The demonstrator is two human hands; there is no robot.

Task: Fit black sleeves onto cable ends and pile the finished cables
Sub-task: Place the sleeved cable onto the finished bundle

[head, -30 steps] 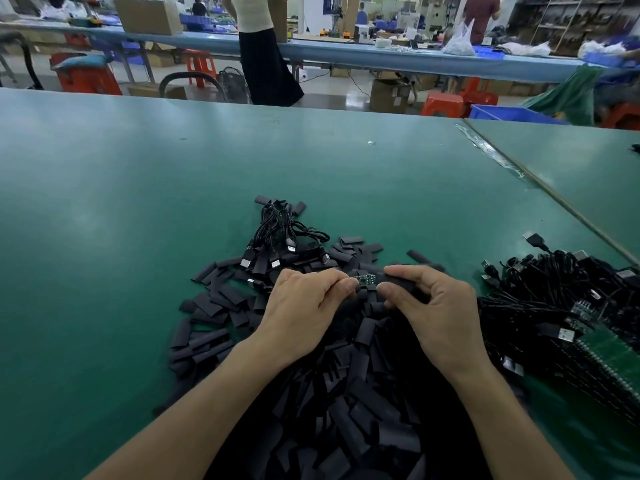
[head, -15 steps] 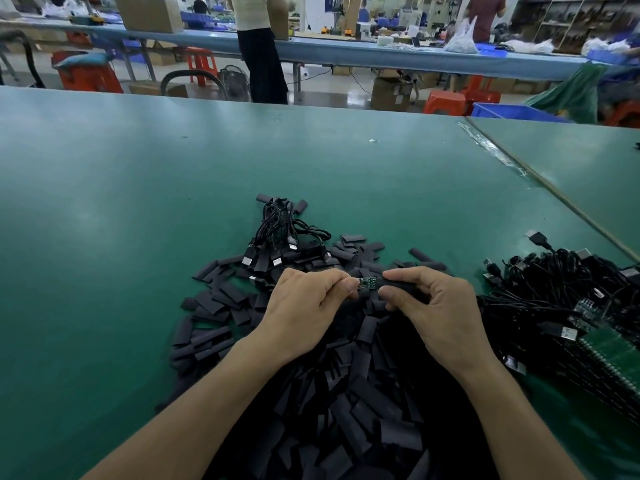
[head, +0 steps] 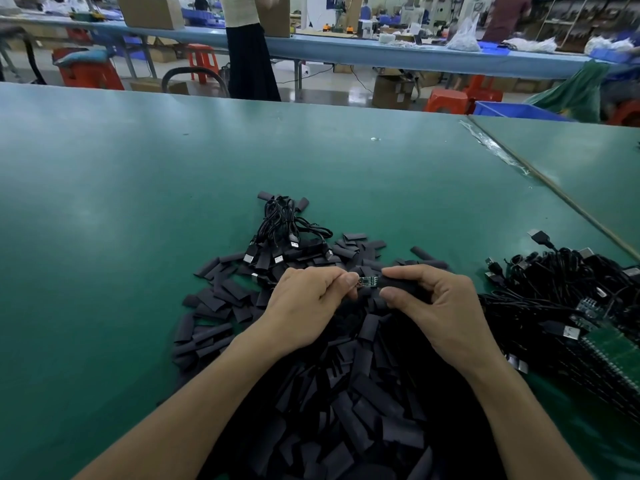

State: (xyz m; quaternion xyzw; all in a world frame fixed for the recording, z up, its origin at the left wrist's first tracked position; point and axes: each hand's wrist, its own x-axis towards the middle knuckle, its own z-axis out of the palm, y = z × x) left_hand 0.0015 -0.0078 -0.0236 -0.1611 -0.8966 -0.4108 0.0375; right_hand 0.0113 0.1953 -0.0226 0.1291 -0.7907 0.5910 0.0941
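Observation:
My left hand [head: 304, 303] pinches a cable end with a small green circuit board [head: 367, 282] showing between the two hands. My right hand [head: 429, 303] grips a black sleeve [head: 398, 284] whose open end meets the board. Both hands hover over a big heap of loose black sleeves [head: 332, 393] on the green table [head: 138, 209]. A small pile of black cables with sleeved ends [head: 287, 237] lies just beyond the hands. A tangle of bare-ended black cables [head: 561, 289] lies to the right.
Green circuit boards [head: 616, 355] lie at the right edge beside the tangle. A seam with clear tape [head: 498, 150] joins a second table on the right. Beyond the far edge a person stands [head: 249, 50] among red stools, boxes and a blue bench.
The hands stay in the same place. The sleeve in my right hand has shifted slightly along the board; more of the green board shows between the fingers now.

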